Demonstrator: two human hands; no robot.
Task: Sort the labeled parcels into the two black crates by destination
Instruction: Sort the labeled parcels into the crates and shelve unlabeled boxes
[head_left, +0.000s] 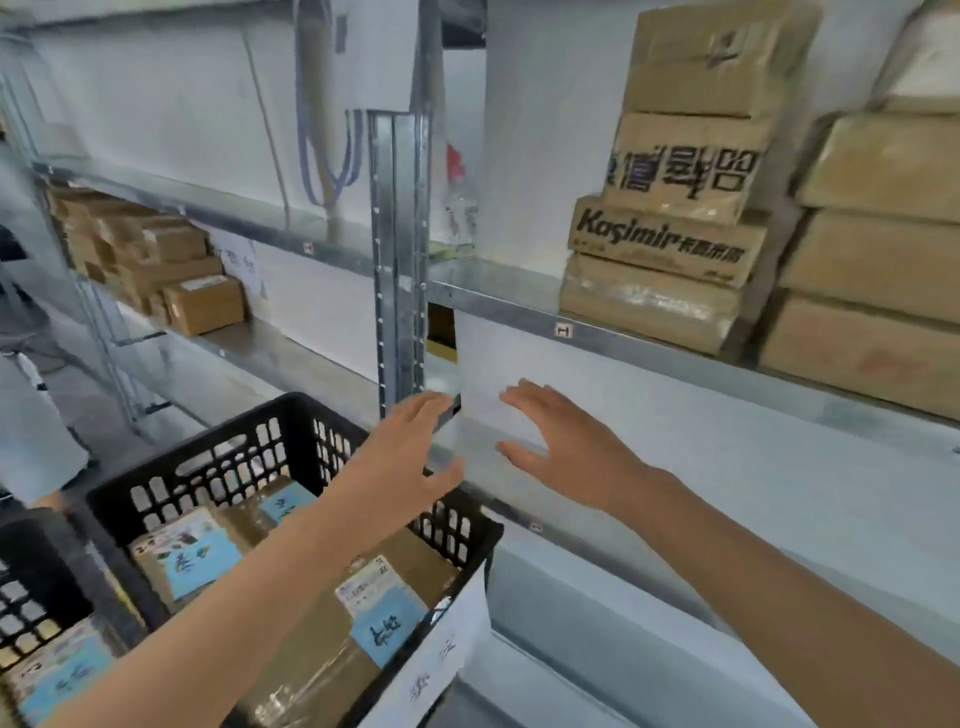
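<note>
left hand: open, fingers spread, holding nothing; hovers above the far rim of the nearer black crate, beside the steel upright.
right hand: open, palm down, empty; reaches toward the bare lower shelf, well apart from any parcel.
nearer black crate: holds several labeled parcels, brown with blue tags, lying flat and overlapping; a white paper sign hangs on its near wall, writing too blurred to read.
second black crate: lower left, partly cut off, one blue-tagged parcel visible inside.
upper shelf: stacked cardboard cartons at right; smaller boxes on a far shelf at left.
status, judged: between parcels; neither hand carries one, next item not in view.
risks, judged: tags are handwritten and blurred here, so a misread destination would put a parcel in the wrong crate; parcels already lie heaped, so another dropped on top could slide over the rim; the left hand could catch the upright's edge.
</note>
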